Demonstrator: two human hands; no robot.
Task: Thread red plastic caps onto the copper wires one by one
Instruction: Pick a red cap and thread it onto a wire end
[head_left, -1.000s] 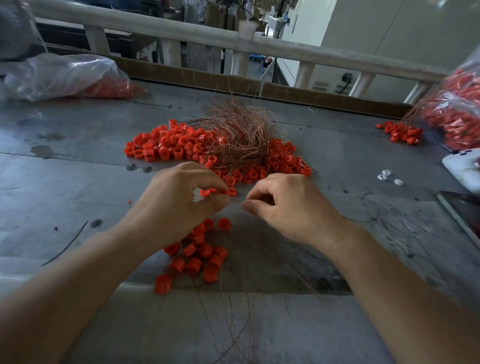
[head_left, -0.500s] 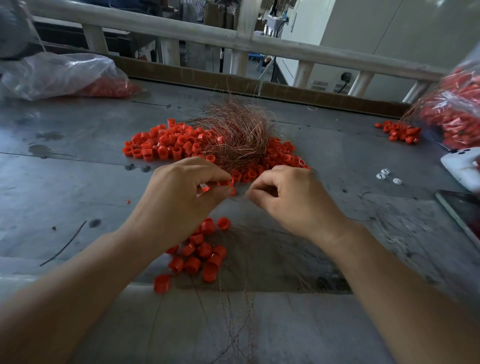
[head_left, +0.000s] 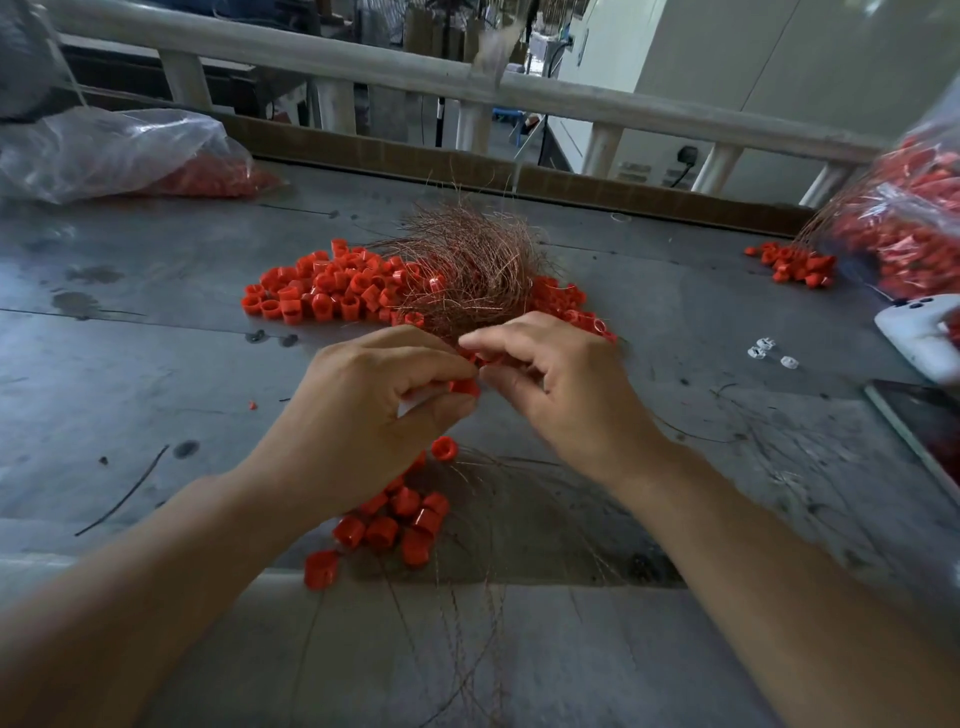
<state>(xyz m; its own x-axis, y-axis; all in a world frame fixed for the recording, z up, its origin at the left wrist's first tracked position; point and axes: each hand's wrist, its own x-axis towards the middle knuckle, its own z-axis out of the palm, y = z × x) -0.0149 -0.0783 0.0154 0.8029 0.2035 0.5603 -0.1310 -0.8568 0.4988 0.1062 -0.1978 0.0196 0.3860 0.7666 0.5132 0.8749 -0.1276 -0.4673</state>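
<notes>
The grey table (head_left: 156, 364) carries everything. A clear plastic bag (head_left: 119, 150) with red pieces inside lies at its far left, and a second bag (head_left: 904, 228) of red parts stands at the right edge. In the middle of the table a tangled bundle of copper wires (head_left: 467, 265) lies on a spread pile of red caps (head_left: 322, 291). A smaller cluster of caps (head_left: 400, 525) sits near the front edge among loose strands. The two hands meet between the pile and the cluster. The left hand (head_left: 363, 410) has its fingers curled and pinches one red cap (head_left: 464, 387) between thumb and forefinger. The right hand (head_left: 566, 384) is also curled, with thumb and forefinger drawn close together just beside that cap. Whether they hold a strand cannot be told, as a single wire is too fine to make out. The cap looks light, rigid and smooth, so it may slip from a tight squeeze; it is best held by its side wall with the bore left clear. The wire looks thin and easily bent, so it likely needs holding close to its tip to keep from buckling.
</notes>
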